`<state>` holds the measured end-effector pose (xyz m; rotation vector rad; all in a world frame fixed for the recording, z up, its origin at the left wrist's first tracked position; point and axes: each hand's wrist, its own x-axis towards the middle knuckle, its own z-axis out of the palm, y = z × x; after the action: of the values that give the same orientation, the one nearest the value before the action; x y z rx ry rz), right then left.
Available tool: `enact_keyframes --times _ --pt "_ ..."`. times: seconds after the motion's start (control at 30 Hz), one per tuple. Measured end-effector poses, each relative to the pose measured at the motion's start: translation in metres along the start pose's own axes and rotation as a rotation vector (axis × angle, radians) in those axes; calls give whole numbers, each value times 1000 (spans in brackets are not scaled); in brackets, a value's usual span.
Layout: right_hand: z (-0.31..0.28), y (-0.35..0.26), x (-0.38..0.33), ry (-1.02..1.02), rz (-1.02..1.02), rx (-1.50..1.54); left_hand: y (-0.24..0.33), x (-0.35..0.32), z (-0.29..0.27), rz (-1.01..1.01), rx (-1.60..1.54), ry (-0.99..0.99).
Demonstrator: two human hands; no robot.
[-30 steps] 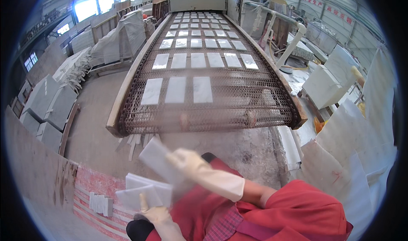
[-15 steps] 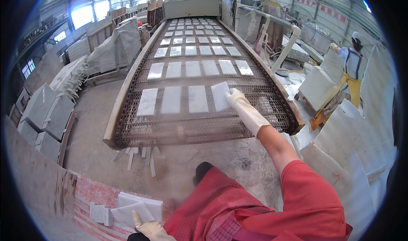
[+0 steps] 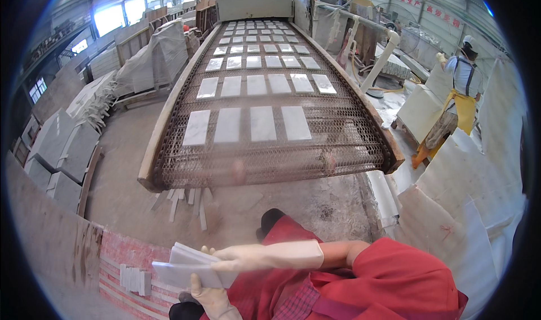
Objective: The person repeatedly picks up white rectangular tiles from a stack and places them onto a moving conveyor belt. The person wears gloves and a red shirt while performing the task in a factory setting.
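Pointing leftward, the held white tiles (image 3: 181,273) lie lengthwise crosswise.

The right arm crosses in front of the body, its forearm (image 3: 336,254) almost level and partly bare below the red sleeve (image 3: 408,269). The gloved right grip (image 3: 232,258) points its fingers to the left. Near it, the gloved left grip (image 3: 215,302) holds its thumb (image 3: 195,284) upright; its other fingers are hidden.
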<state>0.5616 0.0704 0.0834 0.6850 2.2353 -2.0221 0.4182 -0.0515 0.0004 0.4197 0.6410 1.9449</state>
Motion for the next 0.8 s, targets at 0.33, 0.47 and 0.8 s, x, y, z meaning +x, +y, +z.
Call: enact_keyframes --times 0.33,0.47,0.8 --pt "13 -8 8 454 16 255 2 -9 -5 -29 170 140" --pt "-35 -16 -7 660 44 293 -7 0 -20 29 191 378" --pt "-240 1 -133 1500 94 155 23 -10 -48 -149 -99 659"
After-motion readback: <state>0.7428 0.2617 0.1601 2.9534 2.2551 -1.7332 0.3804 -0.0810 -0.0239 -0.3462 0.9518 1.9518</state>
